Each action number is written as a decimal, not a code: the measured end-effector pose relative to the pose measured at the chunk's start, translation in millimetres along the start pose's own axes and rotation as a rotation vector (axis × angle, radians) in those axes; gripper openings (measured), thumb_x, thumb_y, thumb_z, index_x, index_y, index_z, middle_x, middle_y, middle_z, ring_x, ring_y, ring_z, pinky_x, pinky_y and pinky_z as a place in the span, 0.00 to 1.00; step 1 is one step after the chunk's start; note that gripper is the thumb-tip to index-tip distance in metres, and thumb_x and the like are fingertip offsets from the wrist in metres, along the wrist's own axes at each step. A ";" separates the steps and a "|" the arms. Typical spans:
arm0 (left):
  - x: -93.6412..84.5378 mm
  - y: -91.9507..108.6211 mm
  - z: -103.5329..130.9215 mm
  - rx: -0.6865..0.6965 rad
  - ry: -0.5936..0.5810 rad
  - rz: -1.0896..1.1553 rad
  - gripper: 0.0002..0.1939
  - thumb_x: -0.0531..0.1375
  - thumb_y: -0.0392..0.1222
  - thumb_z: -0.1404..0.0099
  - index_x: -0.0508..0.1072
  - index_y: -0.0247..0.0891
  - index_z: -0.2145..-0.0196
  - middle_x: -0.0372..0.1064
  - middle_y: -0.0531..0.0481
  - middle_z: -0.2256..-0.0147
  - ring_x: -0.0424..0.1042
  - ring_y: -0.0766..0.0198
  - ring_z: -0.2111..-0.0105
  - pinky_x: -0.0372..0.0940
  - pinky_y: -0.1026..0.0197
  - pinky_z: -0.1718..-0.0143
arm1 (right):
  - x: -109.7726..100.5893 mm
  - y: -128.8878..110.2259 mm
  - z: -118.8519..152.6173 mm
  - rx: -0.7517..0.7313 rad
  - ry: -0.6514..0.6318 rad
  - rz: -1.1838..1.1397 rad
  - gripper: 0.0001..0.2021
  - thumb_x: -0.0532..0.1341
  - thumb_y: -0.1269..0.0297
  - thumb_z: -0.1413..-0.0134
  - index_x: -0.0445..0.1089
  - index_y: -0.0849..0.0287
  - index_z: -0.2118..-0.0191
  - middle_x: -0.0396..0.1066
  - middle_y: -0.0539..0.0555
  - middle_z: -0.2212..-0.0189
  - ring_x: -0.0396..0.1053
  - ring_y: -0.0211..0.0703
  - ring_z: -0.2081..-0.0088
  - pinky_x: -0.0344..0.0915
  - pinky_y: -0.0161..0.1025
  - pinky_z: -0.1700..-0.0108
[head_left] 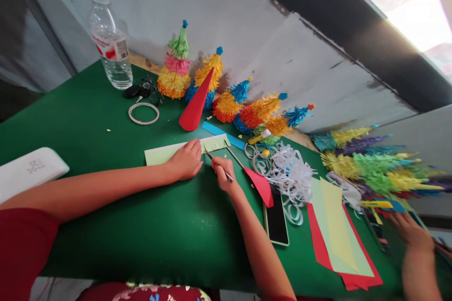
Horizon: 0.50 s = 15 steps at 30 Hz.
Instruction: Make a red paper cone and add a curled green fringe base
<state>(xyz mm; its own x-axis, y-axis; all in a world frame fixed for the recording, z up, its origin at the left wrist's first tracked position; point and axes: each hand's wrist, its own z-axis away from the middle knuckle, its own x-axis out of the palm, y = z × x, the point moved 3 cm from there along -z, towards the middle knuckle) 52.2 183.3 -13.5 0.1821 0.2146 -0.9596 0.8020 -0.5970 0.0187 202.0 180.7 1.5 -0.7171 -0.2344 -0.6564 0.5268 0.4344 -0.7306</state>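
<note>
My left hand [187, 159] lies flat on a pale green paper strip [158, 155], its fingers stretched out and holding nothing. The strip has a white upper edge, and its right end is cut into a short fringe. My right hand [223, 171] is closed around a slim, pen-like tool [209, 154] with a pointed tip. That tip meets the strip just right of my left fingers. Behind the strip stands a red paper cone [196, 106], with a blue paper strip [215, 130] lying beside it. A thin stick [236, 156] and a red paper piece [259, 186] lie right of my right hand.
Fringed paper trees [175, 77] line the wall. A water bottle [116, 63], keys [143, 88] and tape ring [143, 114] sit at the left. Rightward are white paper shreds [287, 171], a phone [277, 221], coloured sheets [335, 225] and another person's hand [411, 230].
</note>
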 end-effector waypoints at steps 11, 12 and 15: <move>1.3 -0.1 0.4 -0.028 0.008 0.050 0.28 0.51 0.45 0.33 0.65 0.14 0.46 0.63 0.24 0.46 0.61 0.44 0.44 0.52 0.51 0.42 | 4.0 20.6 20.2 0.097 0.204 -0.286 0.10 0.46 0.65 0.52 0.50 0.55 0.81 0.49 0.46 0.85 0.48 0.36 0.82 0.48 0.36 0.77; 0.6 -0.1 0.1 -0.029 0.010 0.046 0.28 0.51 0.45 0.34 0.65 0.14 0.47 0.63 0.25 0.46 0.61 0.44 0.44 0.53 0.51 0.43 | 5.0 23.4 16.9 0.102 0.236 -0.314 0.10 0.46 0.65 0.52 0.50 0.54 0.81 0.49 0.46 0.85 0.48 0.36 0.82 0.48 0.35 0.77; -1.7 -0.2 -0.4 -0.033 0.007 0.047 0.27 0.51 0.45 0.34 0.67 0.16 0.49 0.65 0.26 0.48 0.62 0.44 0.46 0.55 0.50 0.45 | 8.6 24.9 1.6 0.076 0.243 -0.305 0.10 0.47 0.65 0.52 0.52 0.55 0.81 0.50 0.46 0.85 0.49 0.36 0.81 0.48 0.35 0.76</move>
<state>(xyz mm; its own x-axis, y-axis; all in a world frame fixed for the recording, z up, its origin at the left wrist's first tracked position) 52.0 183.3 -11.8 0.2236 0.1926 -0.9555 0.8111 -0.5804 0.0728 209.7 188.1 -22.7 -0.9283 -0.1258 -0.3500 0.2986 0.3091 -0.9029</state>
